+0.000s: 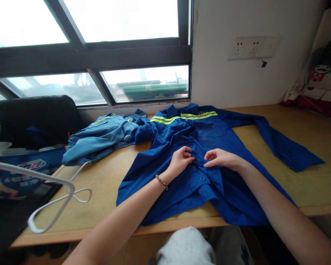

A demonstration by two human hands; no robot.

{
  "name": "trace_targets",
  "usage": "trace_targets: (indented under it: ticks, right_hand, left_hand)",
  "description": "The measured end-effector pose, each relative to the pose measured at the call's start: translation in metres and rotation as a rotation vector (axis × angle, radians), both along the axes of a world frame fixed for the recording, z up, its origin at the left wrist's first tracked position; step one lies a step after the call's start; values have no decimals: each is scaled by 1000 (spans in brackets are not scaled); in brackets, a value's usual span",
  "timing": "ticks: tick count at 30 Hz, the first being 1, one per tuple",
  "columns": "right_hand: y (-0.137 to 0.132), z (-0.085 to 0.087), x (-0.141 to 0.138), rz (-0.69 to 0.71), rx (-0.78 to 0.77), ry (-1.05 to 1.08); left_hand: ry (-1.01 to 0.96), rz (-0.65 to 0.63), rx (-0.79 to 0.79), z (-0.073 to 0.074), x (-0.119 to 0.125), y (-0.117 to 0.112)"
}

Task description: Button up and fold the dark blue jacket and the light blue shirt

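A dark blue work shirt with yellow-green reflective strips across its chest lies front up on the wooden table, collar toward the wall. My left hand is closed in a pinch on the cloth at the middle of the front. Just to its right, my right hand pinches the other side of the front opening, thumb against fingers. Below the hands a blue button shows near the hem. What lies exactly between my fingertips is too small to make out. One sleeve stretches out to the right; the left sleeve is bunched.
A lighter blue garment lies crumpled to the left on the table. A white cable loops over the table's left end. Beyond it are a black chair back and a blue printed bag. Sockets are on the wall.
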State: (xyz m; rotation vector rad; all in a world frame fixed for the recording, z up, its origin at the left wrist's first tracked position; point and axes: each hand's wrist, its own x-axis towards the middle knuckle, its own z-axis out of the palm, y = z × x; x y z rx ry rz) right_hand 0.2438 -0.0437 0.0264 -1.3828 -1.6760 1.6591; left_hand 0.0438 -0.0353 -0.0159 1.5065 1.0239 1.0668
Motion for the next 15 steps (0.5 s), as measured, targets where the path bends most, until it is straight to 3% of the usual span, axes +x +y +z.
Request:
trace_targets:
  ticks: [3, 9, 11, 15]
  right_hand:
    - [2, 1, 2, -59, -8, 31]
    - [4, -1, -12, -487, 267, 79]
    - [2, -3, -17, -500, 282, 197]
    - [-2, -12, -18, -370, 24, 458]
  left_hand:
    - [46, -41, 30, -1, 1, 15]
    - [92, -63, 85, 1, 6, 51]
    - [107, -30, 121, 1, 7, 56]
    - [143, 29, 192, 0, 9, 53]
